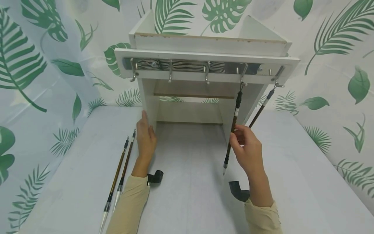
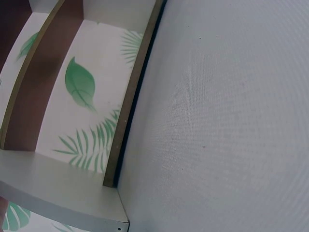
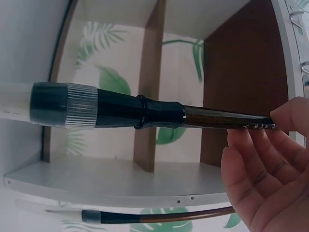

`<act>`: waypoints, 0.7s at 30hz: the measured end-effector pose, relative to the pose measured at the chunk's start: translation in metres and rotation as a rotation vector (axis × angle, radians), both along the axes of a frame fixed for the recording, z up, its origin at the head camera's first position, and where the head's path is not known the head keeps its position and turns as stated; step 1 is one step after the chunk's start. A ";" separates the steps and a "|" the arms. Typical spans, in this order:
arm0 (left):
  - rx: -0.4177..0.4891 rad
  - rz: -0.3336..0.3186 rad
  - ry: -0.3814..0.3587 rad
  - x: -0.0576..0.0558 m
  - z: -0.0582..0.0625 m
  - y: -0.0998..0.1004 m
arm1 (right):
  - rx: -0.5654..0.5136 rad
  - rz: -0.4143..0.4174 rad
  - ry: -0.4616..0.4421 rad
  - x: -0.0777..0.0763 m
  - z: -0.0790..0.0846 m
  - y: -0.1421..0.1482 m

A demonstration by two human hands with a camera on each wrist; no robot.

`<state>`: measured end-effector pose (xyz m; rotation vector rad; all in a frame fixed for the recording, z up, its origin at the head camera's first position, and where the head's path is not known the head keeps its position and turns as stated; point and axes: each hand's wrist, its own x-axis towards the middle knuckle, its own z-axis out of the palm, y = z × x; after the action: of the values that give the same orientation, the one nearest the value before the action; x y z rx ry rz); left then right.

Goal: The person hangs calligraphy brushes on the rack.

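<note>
My right hand (image 1: 247,146) pinches the dark wooden handle of a calligraphy brush (image 1: 233,120) between thumb and fingers. The brush hangs tip down, its top loop at the fourth hook (image 1: 243,74) of the metal rail. In the right wrist view its black ferrule (image 3: 116,107) and pale tip point left, away from my fingertips. A second calligraphy brush (image 1: 261,109) hangs from the rightmost hook (image 1: 279,75), partly behind my hand. My left hand (image 1: 146,136) is beside the left side of the white cabinet (image 1: 147,107), fingers extended upward.
Two more calligraphy brushes (image 1: 118,174) lie side by side on the white tabletop (image 1: 187,182), left of my left forearm. The hook rail (image 1: 190,66) runs along the cabinet's front edge. Leaf-patterned cloth (image 1: 330,81) surrounds the table. Black wrist cameras (image 1: 239,191) are on both wrists.
</note>
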<state>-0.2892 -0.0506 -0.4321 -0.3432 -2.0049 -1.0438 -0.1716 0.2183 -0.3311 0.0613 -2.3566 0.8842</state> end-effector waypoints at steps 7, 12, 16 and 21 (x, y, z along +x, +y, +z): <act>0.007 -0.004 0.007 -0.002 -0.001 0.000 | -0.001 0.004 -0.002 -0.002 -0.003 0.001; 0.007 -0.002 -0.009 -0.001 0.000 0.000 | 0.010 0.009 -0.017 -0.003 -0.003 0.001; 0.005 0.002 -0.008 -0.001 0.000 0.000 | 0.039 0.019 -0.024 -0.004 -0.004 0.001; 0.011 -0.007 0.017 -0.002 -0.001 0.000 | 0.067 0.028 0.001 -0.004 -0.005 0.003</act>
<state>-0.2916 -0.0505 -0.4329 -0.3530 -1.9832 -1.0528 -0.1760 0.2212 -0.3359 0.1217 -2.3896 0.8184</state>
